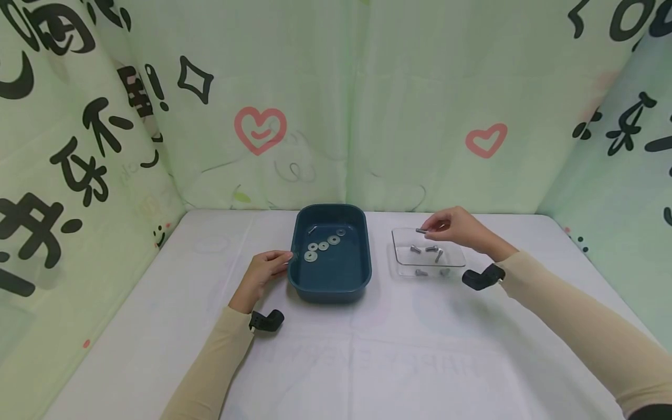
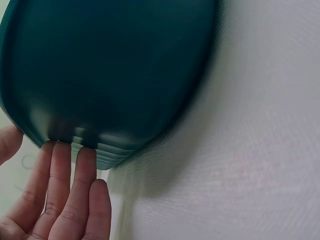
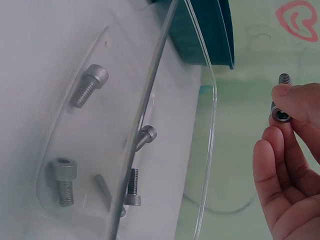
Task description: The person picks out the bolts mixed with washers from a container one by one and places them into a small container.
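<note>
My left hand (image 1: pixel 265 269) touches the left side of a dark blue plastic bin (image 1: pixel 336 294). Its fingers (image 2: pixel 59 172) lie fairly straight against the outer wall, with the thumb at the rim. Inside the bin are several round metal washers (image 1: pixel 311 256) and one small bolt (image 1: pixel 312 229). Above a clear plastic box (image 1: pixel 431 266), my right hand (image 1: pixel 455 227) pinches a socket head bolt (image 3: pixel 282 116) between thumb and fingers. The bolt's hex socket faces the right wrist camera. More socket head bolts (image 3: pixel 65 175) lie in the clear box.
A white cloth (image 1: pixel 352 361) covers the table, on which the bin stands left of the clear box. Behind rises a pale green curtain (image 1: pixel 357 116) with drawings, and curtains also stand at both sides. A dark wrist camera (image 1: pixel 483 277) sits on each forearm.
</note>
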A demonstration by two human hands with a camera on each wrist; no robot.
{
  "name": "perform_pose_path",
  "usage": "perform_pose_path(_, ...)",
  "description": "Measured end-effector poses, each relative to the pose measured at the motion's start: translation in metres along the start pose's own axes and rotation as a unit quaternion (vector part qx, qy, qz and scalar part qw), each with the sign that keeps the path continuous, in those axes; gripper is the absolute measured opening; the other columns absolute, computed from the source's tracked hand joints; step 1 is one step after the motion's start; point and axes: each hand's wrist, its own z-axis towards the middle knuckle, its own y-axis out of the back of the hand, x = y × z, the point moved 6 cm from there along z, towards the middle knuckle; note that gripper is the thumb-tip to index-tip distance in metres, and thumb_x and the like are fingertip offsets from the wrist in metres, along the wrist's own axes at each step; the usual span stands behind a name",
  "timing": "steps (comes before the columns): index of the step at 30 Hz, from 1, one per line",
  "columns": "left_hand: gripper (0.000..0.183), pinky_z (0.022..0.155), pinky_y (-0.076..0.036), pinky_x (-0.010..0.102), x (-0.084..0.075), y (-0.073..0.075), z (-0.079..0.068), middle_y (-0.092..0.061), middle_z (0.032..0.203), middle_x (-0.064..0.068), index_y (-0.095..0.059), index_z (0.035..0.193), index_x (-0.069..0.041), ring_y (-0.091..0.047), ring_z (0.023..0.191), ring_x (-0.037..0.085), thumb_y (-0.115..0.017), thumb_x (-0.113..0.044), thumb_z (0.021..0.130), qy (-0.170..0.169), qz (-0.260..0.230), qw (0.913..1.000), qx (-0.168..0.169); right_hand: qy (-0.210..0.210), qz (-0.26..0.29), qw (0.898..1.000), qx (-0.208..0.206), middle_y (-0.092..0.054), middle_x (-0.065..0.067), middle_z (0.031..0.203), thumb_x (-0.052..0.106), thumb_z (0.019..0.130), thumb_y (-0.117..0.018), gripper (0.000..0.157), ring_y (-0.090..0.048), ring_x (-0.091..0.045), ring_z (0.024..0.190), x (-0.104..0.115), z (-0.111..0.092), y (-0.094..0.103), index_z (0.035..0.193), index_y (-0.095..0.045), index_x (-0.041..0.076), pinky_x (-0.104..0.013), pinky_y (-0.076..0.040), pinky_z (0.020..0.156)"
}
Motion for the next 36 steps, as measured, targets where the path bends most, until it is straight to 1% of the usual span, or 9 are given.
perform_pose_path(4, 0.037, 0.098, -0.050, 0.037, -0.001, 0.000, 0.000, -0.061, 0.122, 0.017, -0.061, 0.118, 0.001, -0.064, 0.094, 0.013, -0.062, -0.024, 0.091, 0.003, 0.000, 1.0000, -0.002, -0.006, 0.000, 1.000, -0.004, -0.068, -0.013, 0.096, 0.010, 0.084, -0.068, 0.025, -0.059, -0.013, 0.079, -0.006, 0.000, 0.001, 0.105, -0.066, -0.004, -0.016, -0.051, 0.069)
perform_pose_path(9, 0.038, 0.099, -0.049, 0.037, -0.001, 0.000, 0.000, -0.061, 0.124, 0.018, -0.061, 0.119, 0.001, -0.064, 0.096, 0.014, -0.062, -0.024, 0.091, 0.005, 0.001, 1.0000, -0.004, -0.012, -0.011, 1.000, -0.018, -0.068, -0.013, 0.096, 0.011, 0.084, -0.069, 0.024, -0.059, -0.014, 0.079, -0.013, 0.000, 0.000, 0.104, -0.068, -0.001, -0.016, -0.051, 0.067)
perform_pose_path(12, 0.038, 0.099, -0.050, 0.037, -0.001, 0.000, 0.000, -0.060, 0.124, 0.018, -0.061, 0.119, 0.001, -0.064, 0.095, 0.014, -0.062, -0.024, 0.091, 0.003, 0.002, 1.0000, -0.004, -0.014, -0.006, 1.000, -0.027, -0.069, -0.013, 0.096, 0.011, 0.083, -0.069, 0.023, -0.060, -0.011, 0.079, -0.017, -0.001, -0.001, 0.103, -0.069, 0.000, -0.016, -0.051, 0.067)
perform_pose_path(19, 0.038, 0.100, -0.049, 0.038, -0.002, 0.000, 0.000, -0.060, 0.124, 0.018, -0.061, 0.119, 0.000, -0.064, 0.100, 0.018, -0.062, -0.025, 0.091, 0.008, 0.002, 1.0000, -0.003, -0.016, 0.020, 0.999, -0.038, -0.070, -0.013, 0.096, 0.012, 0.082, -0.071, 0.028, -0.061, -0.003, 0.077, -0.029, -0.001, -0.005, 0.106, -0.068, -0.002, -0.013, -0.051, 0.069)
perform_pose_path(22, 0.037, 0.100, -0.048, 0.038, -0.002, -0.001, -0.001, -0.060, 0.125, 0.017, -0.060, 0.119, 0.000, -0.063, 0.101, 0.018, -0.061, -0.025, 0.091, 0.009, 0.001, 1.0000, -0.001, -0.018, 0.029, 0.999, -0.036, -0.069, -0.015, 0.100, 0.014, 0.083, -0.070, 0.030, -0.060, -0.001, 0.079, -0.032, -0.001, -0.007, 0.109, -0.066, -0.003, -0.011, -0.050, 0.071)
perform_pose_path(27, 0.036, 0.099, -0.049, 0.037, -0.003, -0.001, -0.002, -0.060, 0.124, 0.017, -0.061, 0.119, 0.001, -0.064, 0.099, 0.016, -0.061, -0.023, 0.092, 0.003, 0.000, 1.0000, 0.001, -0.007, 0.088, 0.996, -0.027, -0.065, -0.021, 0.113, 0.015, 0.084, -0.070, 0.037, -0.060, 0.005, 0.085, -0.033, -0.002, -0.009, 0.115, -0.062, -0.005, -0.009, -0.051, 0.077)
perform_pose_path(30, 0.036, 0.099, -0.049, 0.037, -0.002, -0.001, -0.003, -0.060, 0.124, 0.017, -0.061, 0.119, 0.001, -0.064, 0.099, 0.015, -0.061, -0.023, 0.091, 0.002, 0.000, 1.0000, 0.000, 0.008, 0.127, 0.992, -0.016, -0.067, -0.012, 0.111, 0.016, 0.084, -0.071, 0.043, -0.061, 0.005, 0.088, -0.032, -0.002, -0.010, 0.119, -0.059, -0.005, -0.011, -0.052, 0.079)
perform_pose_path(34, 0.036, 0.100, -0.049, 0.037, -0.001, -0.001, -0.002, -0.060, 0.124, 0.017, -0.060, 0.119, 0.001, -0.064, 0.100, 0.017, -0.061, -0.022, 0.091, 0.003, -0.001, 1.0000, -0.001, 0.021, 0.153, 0.988, -0.002, -0.068, 0.009, 0.102, 0.016, 0.083, -0.071, 0.047, -0.063, 0.004, 0.090, -0.031, -0.002, -0.012, 0.122, -0.056, -0.006, -0.012, -0.052, 0.080)
perform_pose_path(36, 0.036, 0.100, -0.049, 0.037, 0.000, 0.000, -0.002, -0.060, 0.124, 0.017, -0.061, 0.119, 0.001, -0.064, 0.100, 0.017, -0.061, -0.023, 0.091, 0.004, -0.002, 1.0000, -0.002, 0.025, 0.156, 0.987, 0.001, -0.068, 0.006, 0.103, 0.016, 0.084, -0.071, 0.048, -0.063, 0.003, 0.090, -0.031, -0.002, -0.014, 0.123, -0.055, -0.007, -0.011, -0.052, 0.080)
